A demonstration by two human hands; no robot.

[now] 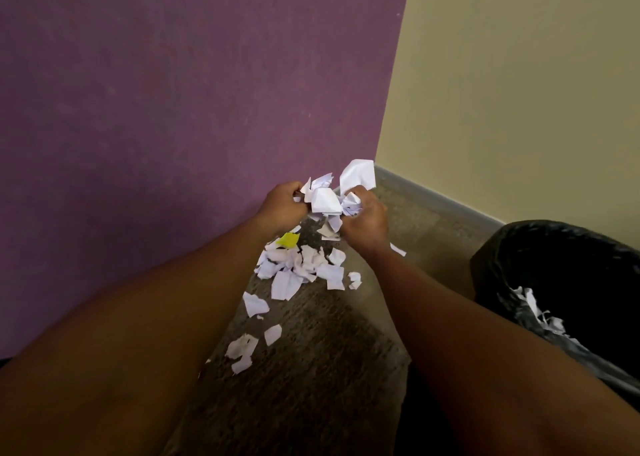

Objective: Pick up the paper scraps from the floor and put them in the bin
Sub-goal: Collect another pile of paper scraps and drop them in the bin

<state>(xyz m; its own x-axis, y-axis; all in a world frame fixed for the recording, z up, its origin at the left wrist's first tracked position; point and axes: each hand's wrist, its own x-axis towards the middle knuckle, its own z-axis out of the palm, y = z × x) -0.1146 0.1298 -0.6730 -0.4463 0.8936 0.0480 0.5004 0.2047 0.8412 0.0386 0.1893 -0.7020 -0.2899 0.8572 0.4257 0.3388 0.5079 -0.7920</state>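
A bunch of white paper scraps (329, 196) is pressed between my left hand (282, 206) and my right hand (365, 222), held above the carpet near the room's corner. Below my hands a pile of white scraps (301, 268) lies on the floor, with one yellow scrap (288, 240) at its near-left edge. More loose scraps (255, 304) trail toward me along the purple wall. The bin (561, 258), lined with a black bag, stands at the right; some white scraps (533, 308) lie inside it.
A purple wall (156, 109) rises on the left and a cream wall (519, 92) with a grey skirting board (440, 196) on the right; they meet just behind my hands. Brown carpet (329, 369) covers the floor between wall and bin.
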